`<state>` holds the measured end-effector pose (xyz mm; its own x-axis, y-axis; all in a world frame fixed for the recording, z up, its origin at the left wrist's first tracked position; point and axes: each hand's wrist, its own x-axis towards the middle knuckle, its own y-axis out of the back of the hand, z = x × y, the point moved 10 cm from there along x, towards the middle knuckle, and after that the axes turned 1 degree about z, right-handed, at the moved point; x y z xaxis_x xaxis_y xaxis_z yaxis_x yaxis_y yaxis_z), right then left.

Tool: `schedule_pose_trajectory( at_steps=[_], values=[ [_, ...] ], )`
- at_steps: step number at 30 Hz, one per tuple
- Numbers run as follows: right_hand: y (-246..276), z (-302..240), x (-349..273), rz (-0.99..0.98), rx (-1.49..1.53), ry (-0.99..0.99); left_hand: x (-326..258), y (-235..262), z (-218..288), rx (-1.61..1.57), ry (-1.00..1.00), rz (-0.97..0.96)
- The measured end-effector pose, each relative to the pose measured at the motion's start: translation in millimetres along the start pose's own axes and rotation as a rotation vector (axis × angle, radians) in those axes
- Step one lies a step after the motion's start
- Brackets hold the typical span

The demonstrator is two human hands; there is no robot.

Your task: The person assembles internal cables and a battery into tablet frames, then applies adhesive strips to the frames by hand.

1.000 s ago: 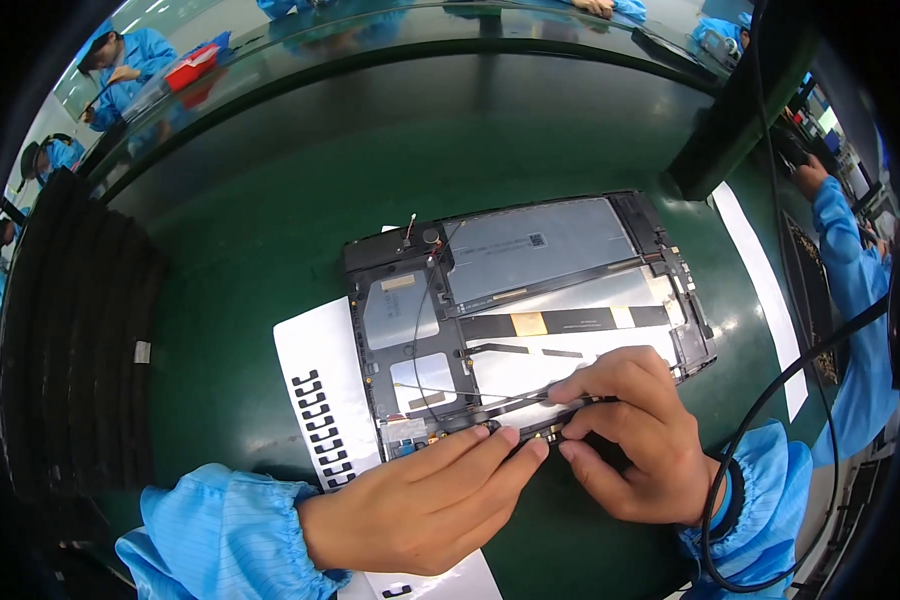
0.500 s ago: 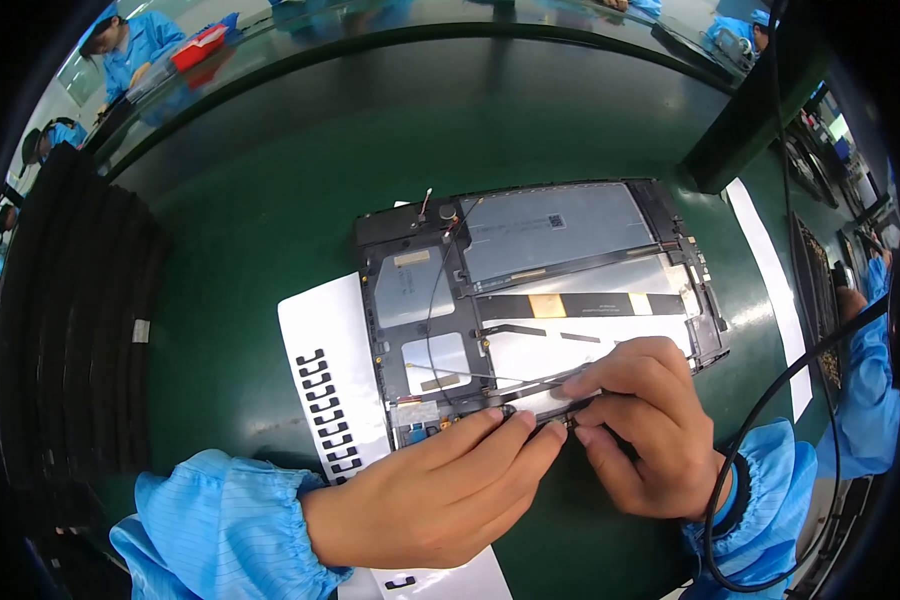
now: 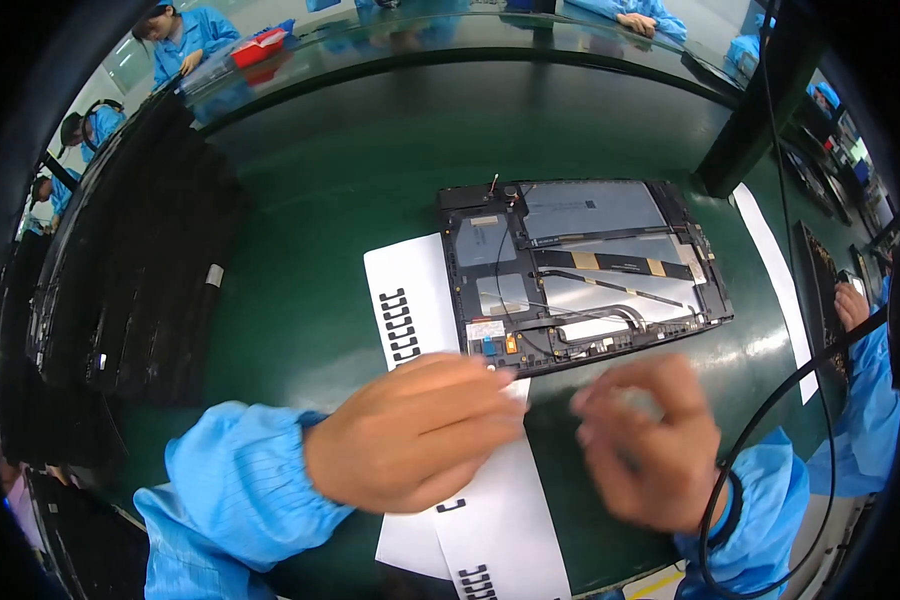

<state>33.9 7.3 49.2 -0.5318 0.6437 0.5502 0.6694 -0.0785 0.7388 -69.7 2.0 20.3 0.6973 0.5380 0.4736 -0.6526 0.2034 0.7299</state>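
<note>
We are resting our left hand (image 3: 415,440), fingers loosely curled and holding nothing, on the white paper sheets (image 3: 410,300) just beside the opened tablet (image 3: 580,270). Our right hand (image 3: 645,445) is blurring near the tablet's front edge, so we cannot tell its grasp. Everything is lying on the green mat (image 3: 320,200), with a black cable (image 3: 770,420) curving by our right wrist.

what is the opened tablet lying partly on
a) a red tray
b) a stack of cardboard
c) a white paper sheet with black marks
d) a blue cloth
c: the opened tablet has its left, near corner resting over a white paper sheet printed with black marks, which lies on the green table.
</note>
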Motion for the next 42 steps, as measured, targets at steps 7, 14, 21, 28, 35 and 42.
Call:
schedule_pose_trajectory(
  at_steps=[7, 14, 21, 28, 35, 42],
  values=[
    [-70.0, -58.5, -16.3, -0.256, 0.047, -0.015, -41.9, -13.8, -4.9, -0.006, 0.276, -0.213],
    [-85.3, -67.4, -23.3, -0.167, 0.132, 0.021, -41.2, -9.0, 0.4, 0.057, 0.272, -0.188],
    [-38.9, -61.1, -12.4, 0.063, 0.399, 0.026, -37.0, -11.7, 0.8, 0.082, 0.251, -0.210],
    [47.2, 107.3, -34.9, 0.295, 0.625, -0.643, -4.5, -4.7, 24.5, 0.140, 0.167, -0.262],
    [61.2, 160.3, -68.4, 0.314, 0.600, -0.697, 89.0, -63.1, 33.9, 0.234, -0.271, -0.277],
    [48.0, 147.6, -49.2, 0.119, 0.389, -0.554, 97.6, -86.9, 20.9, 0.429, -0.351, -0.281]
  ],
)
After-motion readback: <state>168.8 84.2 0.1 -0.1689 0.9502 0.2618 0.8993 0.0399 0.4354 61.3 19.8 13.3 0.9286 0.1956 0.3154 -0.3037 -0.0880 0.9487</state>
